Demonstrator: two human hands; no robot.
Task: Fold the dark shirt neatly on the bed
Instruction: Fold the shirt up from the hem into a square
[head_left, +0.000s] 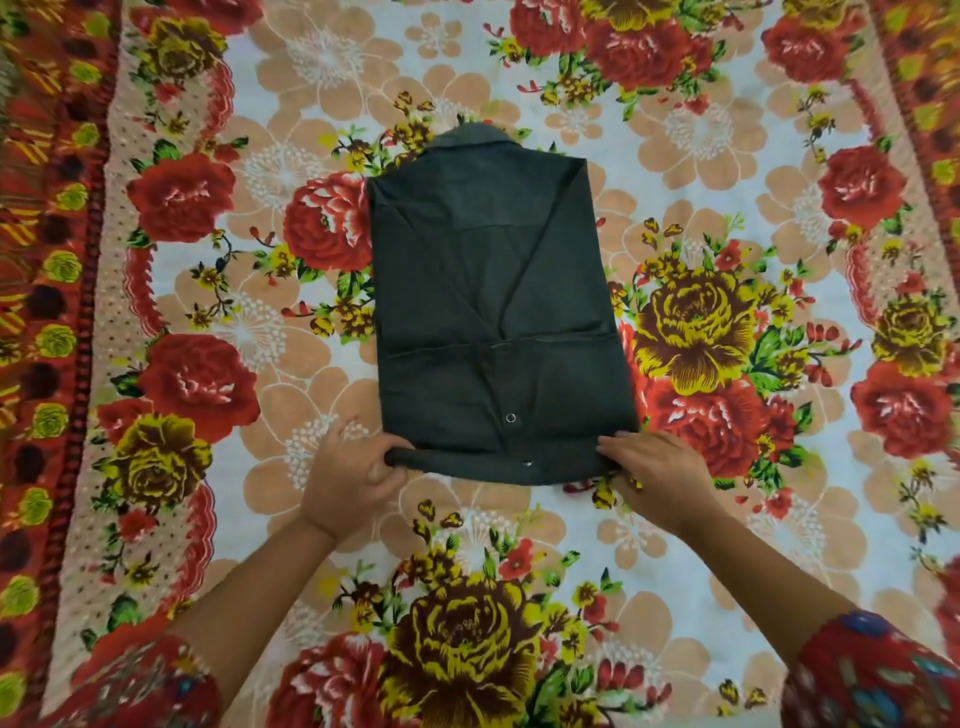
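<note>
The dark shirt (493, 312) lies flat in the middle of the bed, folded into a narrow rectangle with its collar at the far end and both sides turned in. A small part of its near end is doubled over, with a metal snap showing. My left hand (348, 478) pinches the near left corner of that fold between thumb and fingers. At the near right corner my right hand (657, 467) grips the fold, fingertips on top of the cloth.
The bedsheet (519, 530) is white with large red, yellow and peach flowers and a red patterned border (47, 312) on the left and right. My red patterned sleeves (878, 675) show at the bottom corners.
</note>
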